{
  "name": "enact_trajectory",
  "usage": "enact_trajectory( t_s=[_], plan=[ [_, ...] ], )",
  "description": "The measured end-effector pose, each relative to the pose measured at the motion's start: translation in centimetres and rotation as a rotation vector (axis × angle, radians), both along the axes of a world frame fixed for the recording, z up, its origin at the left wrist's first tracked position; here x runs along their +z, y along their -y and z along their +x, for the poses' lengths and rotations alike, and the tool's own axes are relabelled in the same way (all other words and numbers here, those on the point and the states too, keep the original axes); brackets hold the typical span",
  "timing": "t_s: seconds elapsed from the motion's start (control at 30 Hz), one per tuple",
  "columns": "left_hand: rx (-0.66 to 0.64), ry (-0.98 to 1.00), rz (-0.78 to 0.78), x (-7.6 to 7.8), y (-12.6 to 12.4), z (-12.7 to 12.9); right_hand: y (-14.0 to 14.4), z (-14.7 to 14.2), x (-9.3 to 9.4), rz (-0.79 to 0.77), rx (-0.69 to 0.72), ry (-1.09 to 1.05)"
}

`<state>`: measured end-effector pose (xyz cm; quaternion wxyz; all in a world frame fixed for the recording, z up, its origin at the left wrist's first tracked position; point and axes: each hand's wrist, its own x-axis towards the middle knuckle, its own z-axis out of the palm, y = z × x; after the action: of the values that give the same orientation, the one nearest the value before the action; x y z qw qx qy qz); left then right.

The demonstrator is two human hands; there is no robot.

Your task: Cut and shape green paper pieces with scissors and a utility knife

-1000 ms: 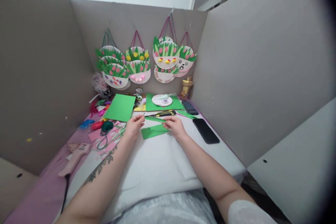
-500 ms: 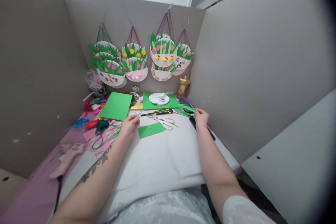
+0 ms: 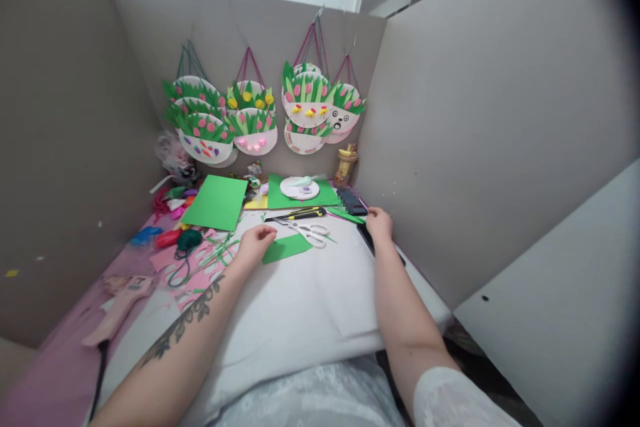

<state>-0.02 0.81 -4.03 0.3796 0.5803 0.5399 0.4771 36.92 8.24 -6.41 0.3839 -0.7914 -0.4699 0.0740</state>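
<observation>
1. The left hand [image 3: 255, 243] rested on the white sheet [image 3: 300, 307] that covered the desk, its fingers [image 3: 266, 233] curled loosely and touching the left edge of a small green paper piece [image 3: 287, 247].
2. That green paper piece lay flat on the white sheet, between the two hands and just in front of the scissors [image 3: 313, 232].
3. The scissors, with pale handles, lay on the sheet beside a yellow-and-black utility knife [image 3: 299, 215].
4. The right hand [image 3: 379, 225] sat well to the right, over the near end of a black phone [image 3: 373, 243] by the grey partition [image 3: 490, 127]; whether its fingers were closed on anything I cannot tell.
5. Thin green paper strips [image 3: 350, 215] lay just left of the right hand.
6. A larger green sheet [image 3: 215, 202] lay farther back on the left, with a ball of dark green yarn [image 3: 189, 240] and pink paper scraps [image 3: 193, 267] nearer the left forearm.
7. A white paper plate [image 3: 299, 187] sat on another green sheet at the back of the desk.
8. Finished paper-plate flower baskets [image 3: 260, 117] hung on the back wall.
9. A pink glue gun [image 3: 117, 307] lay at the far left.
</observation>
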Motion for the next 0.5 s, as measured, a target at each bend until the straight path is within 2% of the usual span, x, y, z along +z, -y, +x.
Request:
enact_trajectory(
  t_s=[0.13,0.2,0.37,0.5],
  plan=[
    [-0.031,-0.046,-0.003,0.8,0.5,0.3,0.8,0.1,-0.2,-0.289,0.117,0.166],
    [-0.033,-0.040,-0.003,0.9,0.5,0.3,0.9,-0.1,-0.3,-0.359,0.166,0.225],
    [-0.009,-0.071,0.015,0.6,0.3,0.0,1.2,0.3,-0.2,-0.384,0.241,0.280],
    [-0.018,-0.195,0.036,0.4,0.0,-0.2,1.8,0.7,-0.2,-0.358,0.286,0.259]
  ],
)
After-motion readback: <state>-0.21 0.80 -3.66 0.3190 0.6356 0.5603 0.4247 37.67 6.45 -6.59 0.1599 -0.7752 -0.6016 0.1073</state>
